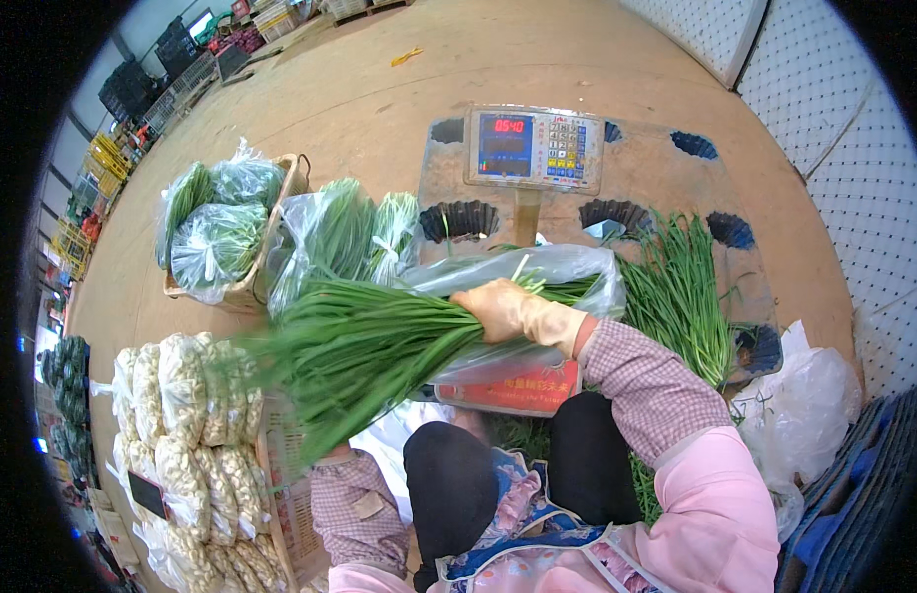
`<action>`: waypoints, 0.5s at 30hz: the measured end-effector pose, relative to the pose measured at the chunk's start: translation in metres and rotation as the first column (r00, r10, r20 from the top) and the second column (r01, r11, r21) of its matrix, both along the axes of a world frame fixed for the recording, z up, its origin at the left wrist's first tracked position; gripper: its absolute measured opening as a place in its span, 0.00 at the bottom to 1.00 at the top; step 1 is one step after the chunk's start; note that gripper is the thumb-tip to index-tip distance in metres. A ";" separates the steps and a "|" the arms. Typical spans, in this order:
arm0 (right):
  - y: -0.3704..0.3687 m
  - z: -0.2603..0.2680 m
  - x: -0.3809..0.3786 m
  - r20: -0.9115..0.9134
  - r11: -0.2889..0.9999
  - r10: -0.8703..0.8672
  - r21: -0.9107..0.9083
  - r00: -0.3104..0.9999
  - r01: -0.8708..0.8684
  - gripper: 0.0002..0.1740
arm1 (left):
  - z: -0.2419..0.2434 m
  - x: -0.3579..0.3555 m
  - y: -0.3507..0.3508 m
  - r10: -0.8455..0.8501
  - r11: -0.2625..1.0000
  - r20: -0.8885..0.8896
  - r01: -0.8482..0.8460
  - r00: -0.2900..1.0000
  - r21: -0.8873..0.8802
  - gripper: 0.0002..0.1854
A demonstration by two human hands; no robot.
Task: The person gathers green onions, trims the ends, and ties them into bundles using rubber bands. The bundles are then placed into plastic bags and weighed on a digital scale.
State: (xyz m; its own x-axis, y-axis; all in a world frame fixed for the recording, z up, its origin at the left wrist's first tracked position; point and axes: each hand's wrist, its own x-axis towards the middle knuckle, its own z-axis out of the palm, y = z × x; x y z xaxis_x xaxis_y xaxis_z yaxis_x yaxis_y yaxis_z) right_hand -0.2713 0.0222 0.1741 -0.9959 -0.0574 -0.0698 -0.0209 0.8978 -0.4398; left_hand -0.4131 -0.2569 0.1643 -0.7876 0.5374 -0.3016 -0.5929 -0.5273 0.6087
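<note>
In a cream glove, my right hand (495, 310) grips a bunch of long green chives (377, 333) near its pale stem ends. The leaves fan out to the left, their tips blurred. Under those leaves my left hand (339, 449) is almost wholly covered, with the checked sleeve (358, 511) showing below; its fingers cannot be seen. Behind my right hand, a clear plastic bag (577, 263) with chives in it lies on the weighing scale, whose display (534, 150) shows lit red digits. The scale's red front panel (529, 387) bears writing.
More loose chives (681, 296) lie at right on the dirty plastic pallet (651, 163). Bagged greens stand at left beside and inside a basket (276, 248). Bags of pale produce (184, 415) are stacked nearer. Crumpled plastic (807, 400) lies at right.
</note>
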 end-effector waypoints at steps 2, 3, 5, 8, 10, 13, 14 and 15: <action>0.017 -0.025 0.005 0.108 0.989 -0.091 0.126 0.990 0.077 0.21 | -0.002 -0.020 -0.010 -0.262 0.958 -0.097 0.271 0.960 0.096 0.22; 0.026 -0.039 0.010 0.162 0.978 -0.133 0.184 0.978 0.102 0.20 | 0.000 -0.025 -0.017 -0.378 0.909 -0.147 0.397 0.914 0.128 0.24; 0.057 -0.066 0.034 0.274 0.935 -0.275 0.299 0.922 0.190 0.16 | 0.054 0.007 0.017 -0.273 0.951 -0.418 0.308 0.867 0.018 0.27; 0.088 -0.097 0.065 0.257 0.858 -0.380 0.457 0.889 0.235 0.14 | 0.083 0.002 0.034 -0.283 0.946 -0.479 0.324 0.831 0.003 0.28; 0.075 -0.075 0.060 0.351 0.862 -0.332 0.490 0.876 0.130 0.16 | 0.097 0.000 0.048 -0.310 0.951 -0.538 0.263 0.784 -0.165 0.25; 0.074 -0.061 0.072 -0.048 0.858 -0.192 0.476 0.980 0.191 0.21 | 0.104 -0.002 0.070 -0.370 0.893 -0.558 0.118 0.743 -0.435 0.20; 0.075 -0.052 0.077 0.041 0.906 -0.245 0.367 0.969 0.213 0.36 | 0.096 -0.010 0.070 -0.408 0.863 -0.560 0.103 0.721 -0.495 0.18; 0.075 -0.035 0.084 0.000 0.923 -0.264 0.290 0.964 0.253 0.33 | 0.091 -0.016 0.067 -0.443 0.830 -0.560 0.084 0.700 -0.551 0.16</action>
